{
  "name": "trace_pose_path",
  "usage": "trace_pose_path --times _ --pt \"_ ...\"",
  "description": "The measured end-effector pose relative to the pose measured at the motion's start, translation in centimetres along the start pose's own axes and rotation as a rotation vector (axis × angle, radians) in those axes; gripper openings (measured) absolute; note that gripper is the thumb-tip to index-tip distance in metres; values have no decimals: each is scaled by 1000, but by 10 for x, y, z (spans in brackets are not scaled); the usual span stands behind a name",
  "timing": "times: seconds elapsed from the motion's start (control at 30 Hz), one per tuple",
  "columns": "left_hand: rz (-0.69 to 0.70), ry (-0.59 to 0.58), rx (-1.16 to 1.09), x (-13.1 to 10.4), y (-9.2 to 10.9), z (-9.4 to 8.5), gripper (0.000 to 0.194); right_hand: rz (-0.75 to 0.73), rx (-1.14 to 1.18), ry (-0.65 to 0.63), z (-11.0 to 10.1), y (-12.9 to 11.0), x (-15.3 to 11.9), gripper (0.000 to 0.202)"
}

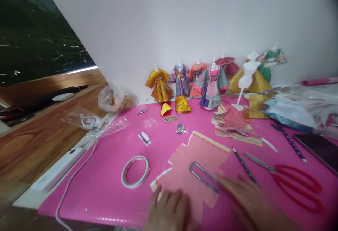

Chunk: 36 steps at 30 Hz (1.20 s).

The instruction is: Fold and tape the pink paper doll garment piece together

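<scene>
A pink paper garment cut-out (200,164) lies flat on the pink mat (105,185). My left hand (169,211) rests on its lower left edge, fingers spread. My right hand (250,204) is blurred and lies flat at the cut-out's right edge, fingertips next to a metal tweezers (202,176) lying on the paper. A roll of double-sided tape (135,171) sits just left of the cut-out. Neither hand grips anything that I can see.
Red-handled scissors (293,180) and two dark pens (245,166) lie to the right. Several paper-dressed doll mannequins (211,83) stand along the white wall, one bare white (246,77). Loose patterned papers (235,122), plastic bags (113,100) and a white power strip (58,169) surround the mat.
</scene>
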<state>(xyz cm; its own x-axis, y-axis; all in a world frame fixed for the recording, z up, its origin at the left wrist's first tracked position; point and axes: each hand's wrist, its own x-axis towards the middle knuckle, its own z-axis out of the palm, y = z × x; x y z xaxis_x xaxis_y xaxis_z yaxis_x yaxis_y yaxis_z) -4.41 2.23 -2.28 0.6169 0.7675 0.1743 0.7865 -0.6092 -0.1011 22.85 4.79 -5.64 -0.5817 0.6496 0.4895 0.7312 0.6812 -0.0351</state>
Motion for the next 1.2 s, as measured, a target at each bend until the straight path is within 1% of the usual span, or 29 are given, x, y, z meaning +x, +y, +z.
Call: trace_pose_path --times 0.03,0.07,0.1,0.13,0.17,0.23,0.3,0.4,0.5,0.57,0.6,0.67,0.77,0.83,0.93,1.0,1.07,1.2 --pt "-89 -57 -41 13 -5 -5 40 45 -25 10 0 2 5 74" --pt "-159 -111 -70 26 -10 -8 39 81 -41 11 1 4 11 70" --pt "-175 -154 -102 39 -15 -10 39 126 -41 -14 2 6 18 65" --pt "-144 -195 -141 50 -19 -10 45 158 -25 -64 5 8 26 60" --pt "-108 -225 -172 59 -22 -8 49 209 -2 -143 7 10 34 57" --pt "-62 -281 -201 72 -28 -2 52 275 31 -294 14 12 49 58" --pt "-46 -314 -200 75 -33 5 52 301 42 -371 19 14 59 61" --pt "-49 -336 -184 70 -34 13 56 296 53 -398 22 16 68 65" --pt "-66 -333 -188 61 -30 13 58 295 67 -428 20 18 71 67" --pt "-72 -319 -208 60 -27 9 57 294 75 -446 18 19 69 66" --pt "-70 -316 -211 62 -27 6 56 292 77 -448 17 19 67 66" --pt "-64 -318 -192 72 -32 -1 55 277 76 -410 19 20 62 64" --pt "-75 -314 -136 99 -49 -3 54 225 42 -309 24 21 55 61" --pt "-85 -323 -118 120 -63 3 56 196 3 -289 25 22 54 60" --pt "-110 -339 -103 143 -80 19 60 173 -46 -314 22 22 56 59" --pt "-129 -343 -97 150 -86 29 61 165 -50 -314 20 23 57 58" --pt "-144 -345 -93 153 -89 36 61 170 -29 -287 20 23 57 57" --pt "-163 -334 -89 164 -95 42 57 196 19 -256 25 24 55 63"
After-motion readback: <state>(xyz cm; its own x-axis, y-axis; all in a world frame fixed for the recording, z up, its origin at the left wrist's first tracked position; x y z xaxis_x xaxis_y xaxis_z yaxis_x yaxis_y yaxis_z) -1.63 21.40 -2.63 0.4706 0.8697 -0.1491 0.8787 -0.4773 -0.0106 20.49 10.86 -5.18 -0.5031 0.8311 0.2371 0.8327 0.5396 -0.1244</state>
